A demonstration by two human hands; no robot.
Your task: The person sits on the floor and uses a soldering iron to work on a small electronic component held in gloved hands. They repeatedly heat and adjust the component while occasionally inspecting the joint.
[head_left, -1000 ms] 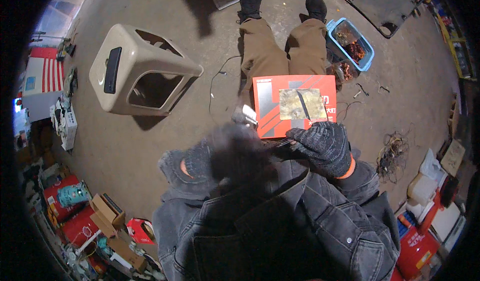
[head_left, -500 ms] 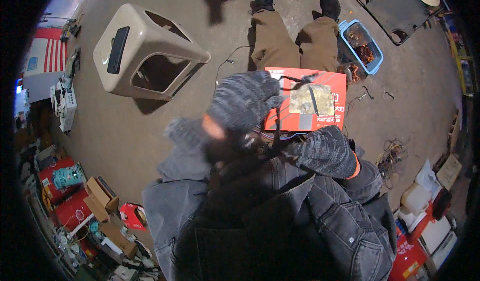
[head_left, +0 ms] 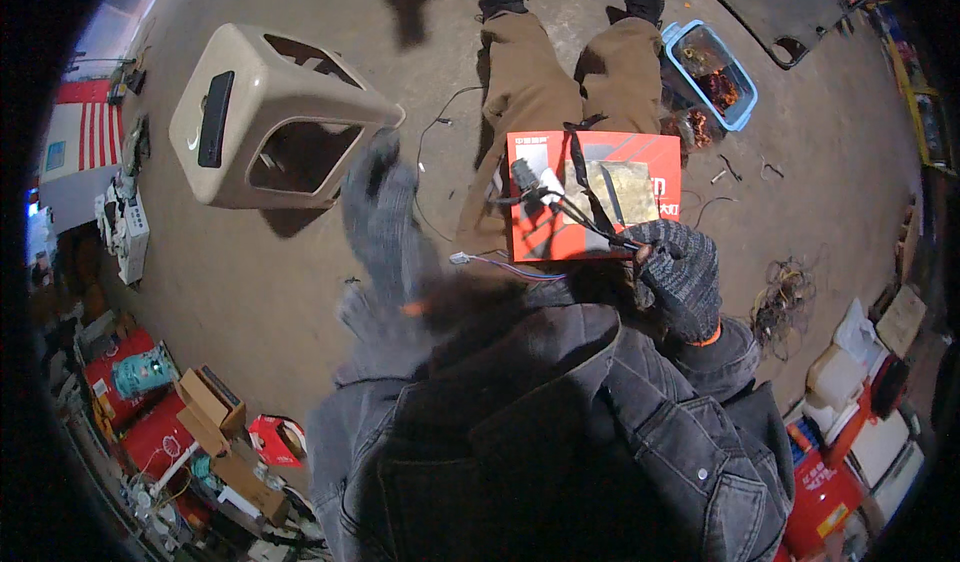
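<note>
My right hand (head_left: 682,277), in a dark grey knitted glove, is closed around a black wire harness (head_left: 590,219) at the near right of a red box (head_left: 528,234) on my lap. The harness reaches left over the box to dark and white connectors (head_left: 548,190). My gloved left hand (head_left: 385,217) is raised left of the box, near the beige stool; it is somewhat blurred, with fingers stretched out and nothing visible in them. A yellowish patch (head_left: 630,182) with a dark narrow strip lies on the box. Purple-blue wires (head_left: 520,270) with a pale plug stick out at its near edge.
A beige plastic stool (head_left: 235,127) carrying a black flat object (head_left: 215,120) lies at left. Right of my legs sits a blue-rimmed bin (head_left: 757,102) with copper-coloured scraps. Tangled wire (head_left: 785,307) lies on the floor at right. Cartons (head_left: 210,407) crowd the lower left.
My left hand has swung left, away from the box toward the stool. The harness with its connectors now stretches over the box from my right hand, which has shifted slightly up.
</note>
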